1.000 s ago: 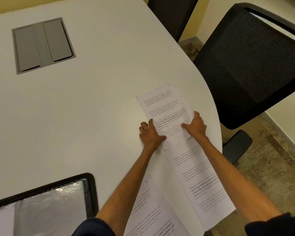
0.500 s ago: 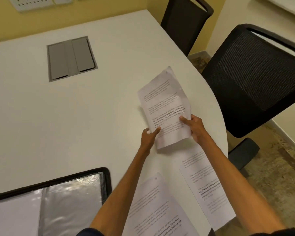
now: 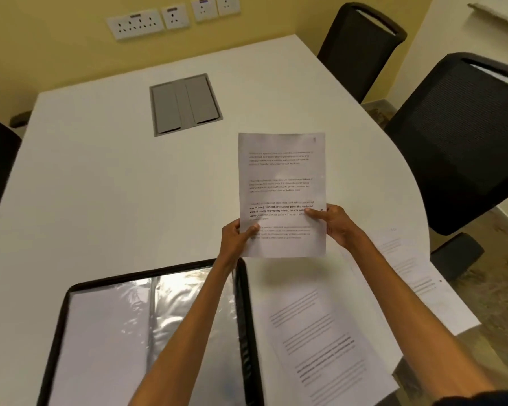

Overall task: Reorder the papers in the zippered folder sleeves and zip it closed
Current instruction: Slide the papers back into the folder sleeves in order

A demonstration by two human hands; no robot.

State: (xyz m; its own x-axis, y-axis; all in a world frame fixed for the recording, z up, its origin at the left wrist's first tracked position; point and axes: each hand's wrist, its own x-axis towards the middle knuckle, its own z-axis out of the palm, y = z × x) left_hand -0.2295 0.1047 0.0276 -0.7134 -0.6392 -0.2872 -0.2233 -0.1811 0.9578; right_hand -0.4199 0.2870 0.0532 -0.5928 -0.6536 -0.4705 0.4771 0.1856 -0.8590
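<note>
I hold a printed sheet of paper upright above the white table. My left hand pinches its lower left edge and my right hand pinches its right edge. The open zippered folder with black edging and shiny clear sleeves lies at the lower left, under my left forearm. A second printed sheet lies flat on the table to the folder's right. A third sheet lies near the table's right edge, partly hidden by my right forearm.
A grey cable hatch is set into the table top beyond the held sheet. Two black mesh chairs stand at the right and far right corner. Wall sockets line the yellow wall.
Both hands have lifted the sheet off the table and brought it upright and closer to me. The view has tilted up, showing more of the folder and the wall.
</note>
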